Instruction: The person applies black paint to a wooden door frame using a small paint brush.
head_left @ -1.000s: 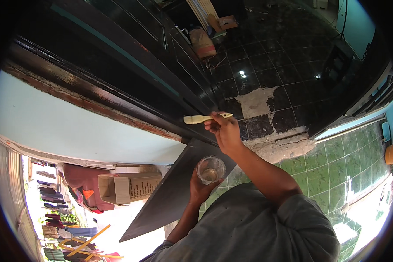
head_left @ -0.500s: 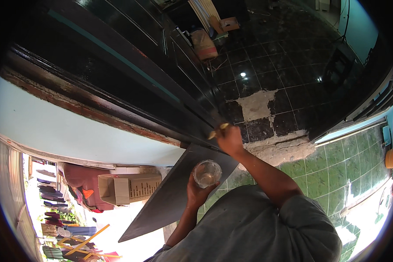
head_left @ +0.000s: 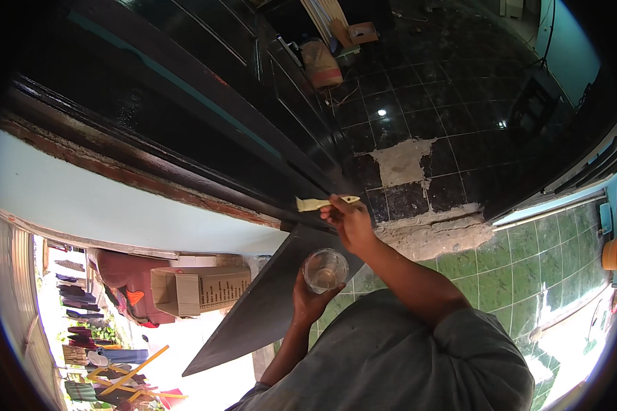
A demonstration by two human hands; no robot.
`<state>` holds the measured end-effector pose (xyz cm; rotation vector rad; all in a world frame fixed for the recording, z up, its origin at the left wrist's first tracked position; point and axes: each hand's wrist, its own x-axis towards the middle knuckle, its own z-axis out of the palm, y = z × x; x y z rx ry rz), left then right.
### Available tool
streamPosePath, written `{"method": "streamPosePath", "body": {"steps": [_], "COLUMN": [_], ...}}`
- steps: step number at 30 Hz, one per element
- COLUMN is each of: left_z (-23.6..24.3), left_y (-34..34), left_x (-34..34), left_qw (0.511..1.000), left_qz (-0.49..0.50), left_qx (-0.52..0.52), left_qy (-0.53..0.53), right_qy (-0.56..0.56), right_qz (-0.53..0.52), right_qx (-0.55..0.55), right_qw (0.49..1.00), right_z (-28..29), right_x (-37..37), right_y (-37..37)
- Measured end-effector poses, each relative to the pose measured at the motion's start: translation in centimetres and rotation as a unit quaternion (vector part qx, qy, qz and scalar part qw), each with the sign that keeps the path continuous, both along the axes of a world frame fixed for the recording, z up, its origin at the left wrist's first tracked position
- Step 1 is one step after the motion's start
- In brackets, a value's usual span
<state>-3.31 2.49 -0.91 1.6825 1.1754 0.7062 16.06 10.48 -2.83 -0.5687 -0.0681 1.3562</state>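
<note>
Cream-handled brush [head_left: 320, 203] | right hand [head_left: 349, 220] grip clenched on it | left hand [head_left: 308, 301] grasping clear cup [head_left: 325, 270]

One brown cardboard box [head_left: 199, 291], oblong, dark print on its side, lies below-left of my hands. A second small brown box [head_left: 362, 31] sits on the dark tiled floor [head_left: 459, 82].

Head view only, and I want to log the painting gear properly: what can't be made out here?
- Paintbrush in the right hand: its bristle end merges with the dark door frame; the fingers cover part of the handle.
- Clear cup in the left hand: its contents are too small to tell.
- Cardboard box: print too small.
</note>
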Motion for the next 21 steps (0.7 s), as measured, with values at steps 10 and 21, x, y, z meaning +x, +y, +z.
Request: {"method": "streamPosePath", "body": {"steps": [10,21], "left_z": [0.4,0.3], "left_y": [-0.9,-1.4], "left_x": [0.4,0.2], "left_qw": [0.999,0.999], "left_qz": [0.026,0.04], "left_qx": [0.01,0.015], "left_qy": [0.023,0.004], "right_qy": [-0.539,-0.177], "right_qz": [-0.102,-0.004], "right_qx": [0.016,-0.019], "right_qw": [0.836,0.984], "right_z": [5.8,-3.6], "right_x": [-0.4,2.2], "right_y": [-1.3,-0.5]}}
